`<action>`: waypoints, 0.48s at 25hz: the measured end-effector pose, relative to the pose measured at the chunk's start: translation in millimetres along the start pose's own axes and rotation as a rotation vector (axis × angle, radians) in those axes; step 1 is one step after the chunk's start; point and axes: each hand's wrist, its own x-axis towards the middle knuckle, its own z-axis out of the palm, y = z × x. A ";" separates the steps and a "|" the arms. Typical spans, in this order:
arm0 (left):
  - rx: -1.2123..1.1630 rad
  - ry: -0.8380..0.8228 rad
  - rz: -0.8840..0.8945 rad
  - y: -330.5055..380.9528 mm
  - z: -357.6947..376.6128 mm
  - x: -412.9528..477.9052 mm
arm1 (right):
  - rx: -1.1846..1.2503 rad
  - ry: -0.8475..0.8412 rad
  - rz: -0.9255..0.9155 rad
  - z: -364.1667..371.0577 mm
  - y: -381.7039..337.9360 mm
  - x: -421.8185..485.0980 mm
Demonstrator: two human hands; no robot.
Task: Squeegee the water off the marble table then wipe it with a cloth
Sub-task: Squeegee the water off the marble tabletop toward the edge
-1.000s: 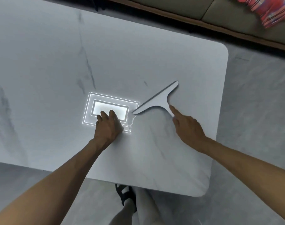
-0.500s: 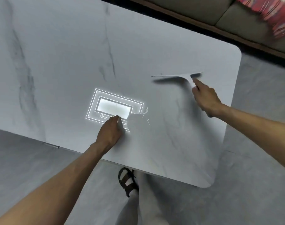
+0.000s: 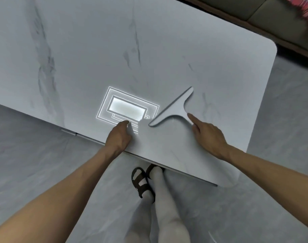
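The pale grey marble tabletop (image 3: 167,50) with dark veins and rounded corners stands on a grey stone-pattern floor (image 3: 35,155); an olive upholstered sofa (image 3: 272,16) runs along the far side with a red patterned fabric (image 3: 307,11) lying on it. A bright rectangular light reflection (image 3: 127,109) shows near the tabletop's near edge. Count: one light grey T-shaped squeegee (image 3: 174,109), lying flat on the tabletop just right of the reflection, blade running diagonally. No cloth in view. My right hand (image 3: 207,135) grips the squeegee's handle, fingers curled round it, index finger extended along the stem. My left hand (image 3: 118,137) rests on the tabletop at the near edge, fingers curled loosely, holding nothing. Two feet are visible, one in a dark sandal (image 3: 141,181).
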 end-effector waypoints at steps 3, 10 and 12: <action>0.027 0.027 0.036 -1.2 8.4 -9.9 | -0.138 -0.053 0.028 -6.9 45.4 -37.5; -0.057 0.281 -0.082 -30.1 9.5 -22.1 | -0.089 -0.051 -0.210 -22.1 -0.1 -24.4; -0.111 0.366 -0.143 -44.9 6.1 -16.9 | -0.075 -0.140 -0.343 -0.9 -55.8 0.1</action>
